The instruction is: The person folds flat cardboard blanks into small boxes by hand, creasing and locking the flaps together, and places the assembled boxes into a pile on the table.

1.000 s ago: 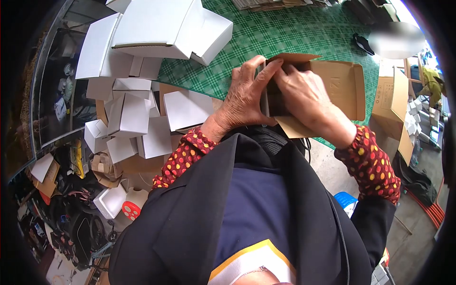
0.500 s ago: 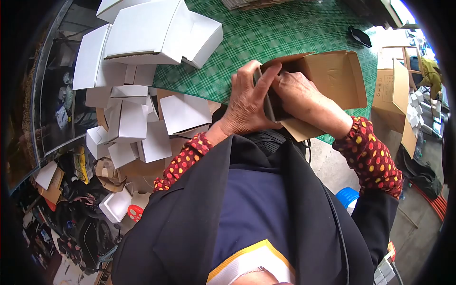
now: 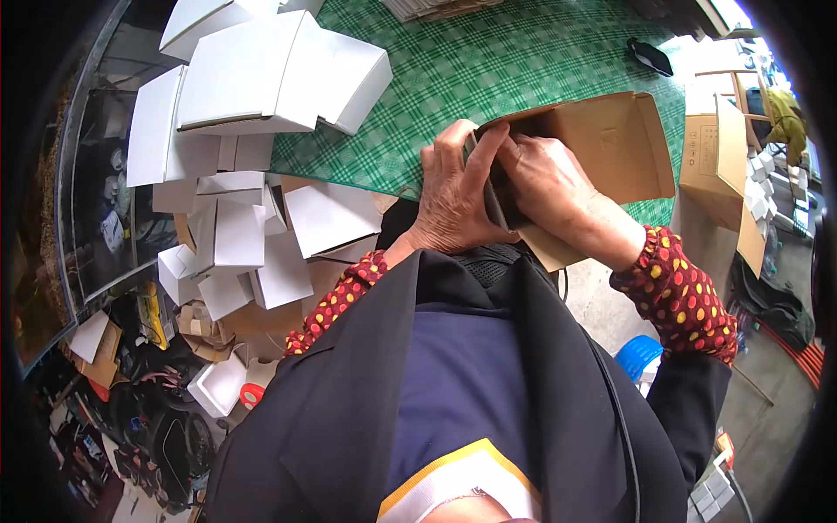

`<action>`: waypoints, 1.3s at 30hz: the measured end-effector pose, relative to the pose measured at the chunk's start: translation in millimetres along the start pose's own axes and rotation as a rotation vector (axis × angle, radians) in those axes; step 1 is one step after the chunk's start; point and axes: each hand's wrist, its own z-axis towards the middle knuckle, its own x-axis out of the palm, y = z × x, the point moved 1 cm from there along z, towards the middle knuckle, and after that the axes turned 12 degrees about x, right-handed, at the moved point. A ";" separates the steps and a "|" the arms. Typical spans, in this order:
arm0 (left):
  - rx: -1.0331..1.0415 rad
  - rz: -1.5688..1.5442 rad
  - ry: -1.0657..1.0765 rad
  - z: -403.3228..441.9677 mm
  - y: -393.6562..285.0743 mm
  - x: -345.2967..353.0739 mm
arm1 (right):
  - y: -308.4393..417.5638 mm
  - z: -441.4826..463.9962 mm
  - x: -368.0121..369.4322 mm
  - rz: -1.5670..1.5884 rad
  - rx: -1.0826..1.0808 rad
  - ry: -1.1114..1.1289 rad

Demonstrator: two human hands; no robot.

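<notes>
Faint marking (image 3: 609, 136), perhaps digits, on brown box (image 3: 641, 166).

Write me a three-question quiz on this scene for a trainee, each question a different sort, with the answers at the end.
1. Fill in the blank: of the wearer's two hands at the brown cardboard box, the one nearer the white boxes is the ____ hand.

2. Multiple choice: what pattern does the table covering have?
A) red dots
B) green plaid
C) blue stripes

3. True or false: that brown cardboard box is fully closed.

Key: 1. left hand; 2. B; 3. false, it is open.
</notes>
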 end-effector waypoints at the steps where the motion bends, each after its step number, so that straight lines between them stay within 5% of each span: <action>1: 0.000 -0.012 -0.008 -0.3 0.8 1.2 | -0.3 -0.2 -1.0 -0.030 0.004 -0.008; 8: 0.001 -0.022 -0.035 -1.7 0.8 5.1 | 9.0 -17.6 -12.5 -0.309 -0.094 -0.285; 17: -0.022 -0.022 0.010 -1.1 -1.2 1.1 | 0.7 -3.3 -15.8 -0.377 -0.154 0.074; 27: -0.008 -0.039 -0.011 -1.1 -0.6 2.4 | -6.1 -0.1 -27.5 -0.378 -0.534 -0.107; 39: -0.016 -0.071 0.016 -1.4 0.4 -1.8 | -16.8 9.1 -22.8 -0.397 -0.560 -0.050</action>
